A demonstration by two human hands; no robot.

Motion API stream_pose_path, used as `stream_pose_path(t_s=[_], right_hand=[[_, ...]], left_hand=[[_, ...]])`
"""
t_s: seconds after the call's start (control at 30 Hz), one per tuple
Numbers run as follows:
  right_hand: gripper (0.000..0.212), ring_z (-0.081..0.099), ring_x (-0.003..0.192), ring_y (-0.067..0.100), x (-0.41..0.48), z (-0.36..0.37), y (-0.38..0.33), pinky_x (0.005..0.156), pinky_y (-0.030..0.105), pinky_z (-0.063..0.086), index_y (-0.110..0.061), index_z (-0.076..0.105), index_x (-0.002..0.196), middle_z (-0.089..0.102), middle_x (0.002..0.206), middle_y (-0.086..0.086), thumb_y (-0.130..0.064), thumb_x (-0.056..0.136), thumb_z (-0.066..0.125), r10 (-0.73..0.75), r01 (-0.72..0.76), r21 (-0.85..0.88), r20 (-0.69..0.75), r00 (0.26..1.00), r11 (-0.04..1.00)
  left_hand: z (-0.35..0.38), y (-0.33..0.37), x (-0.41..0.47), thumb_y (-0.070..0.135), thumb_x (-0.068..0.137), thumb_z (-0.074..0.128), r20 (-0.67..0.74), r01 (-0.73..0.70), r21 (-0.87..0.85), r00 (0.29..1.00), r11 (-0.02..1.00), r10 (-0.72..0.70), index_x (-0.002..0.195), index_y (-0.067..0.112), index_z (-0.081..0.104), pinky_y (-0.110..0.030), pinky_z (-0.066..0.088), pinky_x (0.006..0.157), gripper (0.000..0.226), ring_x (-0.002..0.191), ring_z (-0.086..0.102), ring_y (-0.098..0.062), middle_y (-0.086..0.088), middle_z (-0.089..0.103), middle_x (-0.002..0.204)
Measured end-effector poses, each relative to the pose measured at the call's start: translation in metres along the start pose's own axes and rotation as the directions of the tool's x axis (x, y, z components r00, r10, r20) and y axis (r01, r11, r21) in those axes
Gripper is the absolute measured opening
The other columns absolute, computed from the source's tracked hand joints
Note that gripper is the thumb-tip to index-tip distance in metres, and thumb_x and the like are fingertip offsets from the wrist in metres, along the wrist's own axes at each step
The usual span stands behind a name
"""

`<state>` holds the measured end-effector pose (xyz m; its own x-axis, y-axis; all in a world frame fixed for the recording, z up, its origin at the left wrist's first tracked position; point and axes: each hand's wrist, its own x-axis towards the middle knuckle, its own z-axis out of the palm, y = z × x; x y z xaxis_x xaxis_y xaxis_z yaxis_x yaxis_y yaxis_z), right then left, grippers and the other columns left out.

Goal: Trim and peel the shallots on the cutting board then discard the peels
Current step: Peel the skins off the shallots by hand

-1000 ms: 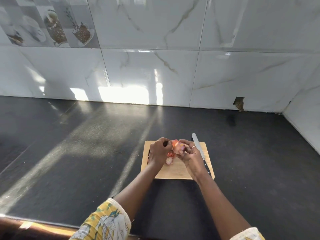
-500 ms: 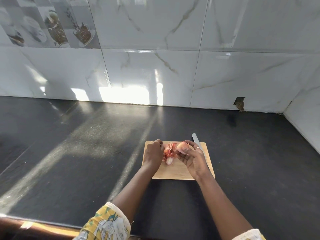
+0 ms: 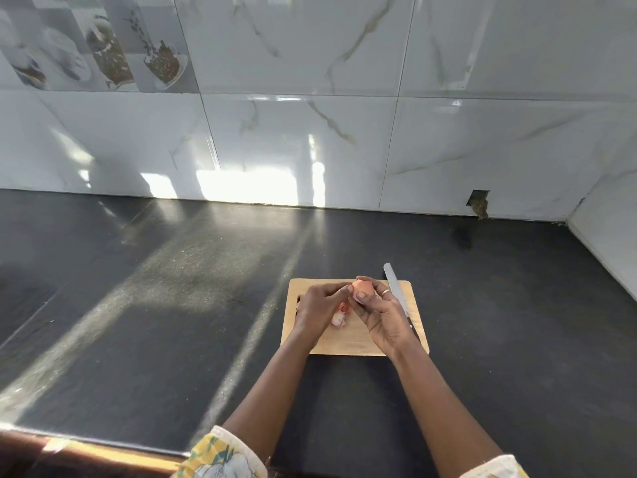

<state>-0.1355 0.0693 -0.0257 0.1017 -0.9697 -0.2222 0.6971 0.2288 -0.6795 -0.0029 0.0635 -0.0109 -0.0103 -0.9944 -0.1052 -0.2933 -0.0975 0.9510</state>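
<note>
A pale pink shallot (image 3: 364,288) is held above the wooden cutting board (image 3: 348,343). My right hand (image 3: 381,317) grips it from below and the right, thumb across its front. My left hand (image 3: 319,307) meets the shallot from the left, fingertips pinching at its skin. Under the hands, a small pile of reddish peels (image 3: 343,307) and a peeled whitish shallot (image 3: 338,319) lie on the board. A knife (image 3: 396,288) lies along the board's right side, blade tip past the far edge, handle hidden under my right hand.
The board sits on a dark stone counter (image 3: 172,305) with sunlit streaks. A white marble-tiled wall (image 3: 310,132) runs along the back and a side wall (image 3: 610,250) closes the right. The counter's front edge (image 3: 86,453) is at the lower left.
My left hand rose from the peel pile on the board and came back to the shallot. My right hand kept hold of the shallot and shifted slightly toward the left.
</note>
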Motion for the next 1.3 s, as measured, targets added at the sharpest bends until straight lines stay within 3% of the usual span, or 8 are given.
stream_pose_path(t_s=[0.17, 0.3, 0.47, 0.67, 0.87, 0.97, 1.17, 1.3], right_hand=[[0.029, 0.067, 0.090, 0.025, 0.002, -0.001, 0.001, 0.072, 0.029, 0.059, -0.008, 0.060, 0.109, 0.062, 0.108, 0.015, 0.009, 0.087, 0.054, -0.030, 0.030, -0.114, -0.001, 1.000, 0.993], [0.031, 0.066, 0.088, 0.019, 0.001, -0.001, 0.002, 0.071, 0.025, 0.057, -0.009, 0.059, 0.108, 0.066, 0.102, 0.010, 0.009, 0.082, 0.059, -0.090, 0.090, -0.175, 0.007, 0.996, 0.981], [0.037, 0.061, 0.100, 0.023, 0.004, -0.002, 0.002, 0.083, 0.023, 0.055, -0.008, 0.060, 0.107, 0.064, 0.107, 0.013, 0.012, 0.077, 0.063, -0.137, 0.143, -0.231, 0.041, 0.990, 0.962], [0.035, 0.060, 0.103, 0.022, 0.008, -0.005, 0.003, 0.085, 0.023, 0.055, -0.011, 0.062, 0.108, 0.061, 0.111, 0.012, 0.011, 0.081, 0.062, -0.129, 0.138, -0.301, 0.052, 0.990, 0.943], [0.033, 0.061, 0.103, 0.024, 0.010, -0.008, 0.008, 0.081, 0.026, 0.053, -0.016, 0.065, 0.104, 0.065, 0.105, 0.008, 0.008, 0.081, 0.063, -0.135, 0.150, -0.399, 0.066, 0.989, 0.904], [0.036, 0.061, 0.101, 0.021, 0.009, -0.007, 0.006, 0.081, 0.027, 0.052, -0.018, 0.065, 0.104, 0.064, 0.105, 0.007, 0.009, 0.081, 0.064, -0.135, 0.149, -0.438, 0.064, 0.989, 0.886], [0.041, 0.063, 0.095, 0.012, 0.007, -0.004, 0.003, 0.078, 0.021, 0.050, -0.020, 0.065, 0.103, 0.066, 0.103, 0.000, 0.015, 0.081, 0.061, -0.166, 0.188, -0.505, 0.087, 0.982, 0.842], [0.043, 0.064, 0.092, 0.009, 0.007, -0.003, 0.004, 0.076, 0.020, 0.051, -0.019, 0.065, 0.102, 0.067, 0.100, -0.004, 0.017, 0.081, 0.059, -0.177, 0.198, -0.519, 0.089, 0.980, 0.832]], left_hand=[[-0.003, -0.002, 0.003, 0.038, 0.082, 0.063, 0.025, -0.001, 0.018, 1.000, 1.000, 0.000, 0.106, 0.036, 0.069, -0.029, 0.048, 0.089, 0.025, 0.091, 0.064, -0.003, 0.012, 0.073, 0.093], [0.001, 0.000, 0.001, 0.033, 0.084, 0.059, 0.036, 0.008, 0.038, 0.999, 0.999, -0.009, 0.107, 0.030, 0.069, -0.028, 0.040, 0.067, 0.025, 0.065, 0.050, -0.004, 0.010, 0.060, 0.066], [0.004, 0.001, 0.000, 0.023, 0.086, 0.058, -0.017, -0.026, 0.072, 0.999, 0.997, 0.028, 0.108, 0.019, 0.070, -0.028, 0.028, 0.058, 0.026, 0.051, 0.033, -0.002, 0.002, 0.046, 0.062], [0.002, 0.004, 0.000, 0.022, 0.083, 0.063, -0.052, -0.105, 0.197, 0.992, 0.975, 0.117, 0.114, 0.016, 0.066, -0.026, 0.036, 0.064, 0.032, 0.062, 0.042, -0.005, -0.021, 0.057, 0.070], [0.002, 0.008, 0.003, 0.034, 0.077, 0.056, 0.002, -0.166, 0.511, 0.981, 0.844, 0.192, 0.088, 0.007, 0.070, -0.035, 0.043, 0.062, 0.033, 0.070, 0.048, -0.037, -0.024, 0.053, 0.070], [-0.003, 0.007, 0.006, 0.020, 0.075, 0.053, -0.070, -0.225, 0.418, 0.958, 0.880, 0.278, 0.075, 0.008, 0.071, -0.031, 0.041, 0.058, 0.022, 0.055, 0.044, -0.017, -0.010, 0.051, 0.053], [-0.006, 0.005, 0.011, 0.036, 0.081, 0.067, 0.023, -0.098, 0.102, 0.995, 0.990, 0.096, 0.114, 0.023, 0.066, -0.021, 0.049, 0.089, 0.036, 0.094, 0.064, -0.001, 0.008, 0.071, 0.103], [-0.005, 0.003, 0.013, 0.038, 0.079, 0.070, 0.048, -0.088, 0.076, 0.995, 0.993, 0.085, 0.114, 0.025, 0.066, -0.022, 0.049, 0.087, 0.037, 0.089, 0.063, 0.003, 0.006, 0.072, 0.102]])
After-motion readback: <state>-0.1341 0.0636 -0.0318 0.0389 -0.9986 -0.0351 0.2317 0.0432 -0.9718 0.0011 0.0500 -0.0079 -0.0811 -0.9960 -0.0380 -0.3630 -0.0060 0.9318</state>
